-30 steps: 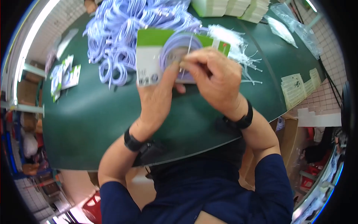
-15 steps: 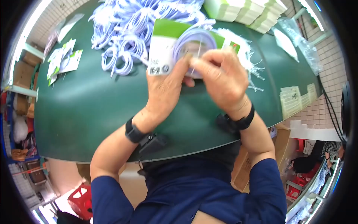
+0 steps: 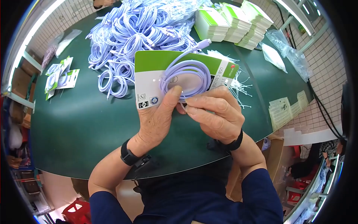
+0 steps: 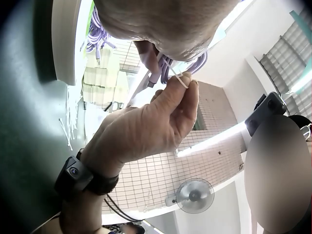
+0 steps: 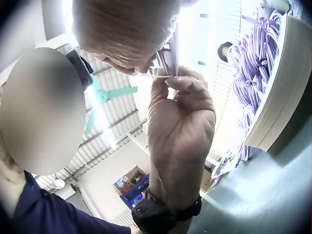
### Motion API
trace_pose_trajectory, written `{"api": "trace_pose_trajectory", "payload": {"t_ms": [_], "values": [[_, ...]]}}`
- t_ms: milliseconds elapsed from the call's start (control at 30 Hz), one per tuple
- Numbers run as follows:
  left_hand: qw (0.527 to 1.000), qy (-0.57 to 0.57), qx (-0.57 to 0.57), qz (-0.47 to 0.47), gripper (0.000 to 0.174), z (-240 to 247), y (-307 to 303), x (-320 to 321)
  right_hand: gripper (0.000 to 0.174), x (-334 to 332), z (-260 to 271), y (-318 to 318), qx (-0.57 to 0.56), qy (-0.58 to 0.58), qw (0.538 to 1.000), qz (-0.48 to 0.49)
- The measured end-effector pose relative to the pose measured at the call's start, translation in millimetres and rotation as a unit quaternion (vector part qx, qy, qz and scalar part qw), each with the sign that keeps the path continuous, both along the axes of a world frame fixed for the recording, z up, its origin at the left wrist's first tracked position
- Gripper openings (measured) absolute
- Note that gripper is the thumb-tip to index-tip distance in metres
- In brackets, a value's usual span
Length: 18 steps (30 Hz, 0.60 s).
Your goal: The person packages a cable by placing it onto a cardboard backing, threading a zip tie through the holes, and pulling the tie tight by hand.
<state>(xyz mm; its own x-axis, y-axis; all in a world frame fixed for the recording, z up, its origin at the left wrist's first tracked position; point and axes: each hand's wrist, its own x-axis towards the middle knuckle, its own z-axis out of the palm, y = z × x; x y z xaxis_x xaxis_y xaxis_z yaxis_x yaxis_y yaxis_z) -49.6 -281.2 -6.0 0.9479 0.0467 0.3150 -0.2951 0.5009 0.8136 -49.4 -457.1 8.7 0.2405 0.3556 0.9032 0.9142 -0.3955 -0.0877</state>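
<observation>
- A dark green table [image 3: 85, 123] is seen, and most of the things below are laid on it.
- A large heap of coiled lilac cables [image 3: 134, 30] is piled at the table's far side.
- Stacks of green-and-white cards [image 3: 231, 22] are set just beside the heap, to its right.
- Loose white ties [image 3: 244, 87] are scattered in front of the stacks.
- Clear plastic bags [image 3: 287, 52] are laid near the right edge.
- Pale printed sheets [image 3: 285, 108] are fanned out at the right edge, nearer the viewer.
- A few carded cables [image 3: 61, 76] are laid at the left, apart from the heap.
- A red stool [image 3: 76, 211] is seen on the floor below the table's near edge.
- A fan [image 4: 195, 195] is seen in the left wrist view, beside a tiled surface.
</observation>
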Motion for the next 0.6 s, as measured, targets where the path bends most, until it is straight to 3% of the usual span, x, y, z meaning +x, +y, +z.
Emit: {"api": "trace_pose_trajectory", "payload": {"t_ms": [467,600], "values": [[1.000,0.015,-0.012,0.005,0.040,-2.2,1.0,1.5,0.033,0.8,-0.6,2.8,0.011,-0.037,0.998,-0.041],[1.000,0.025,-0.011,0.007,0.039,-2.5,1.0,1.6,0.034,-2.7,-0.8,2.6,0.001,0.009,0.999,-0.039]]}}
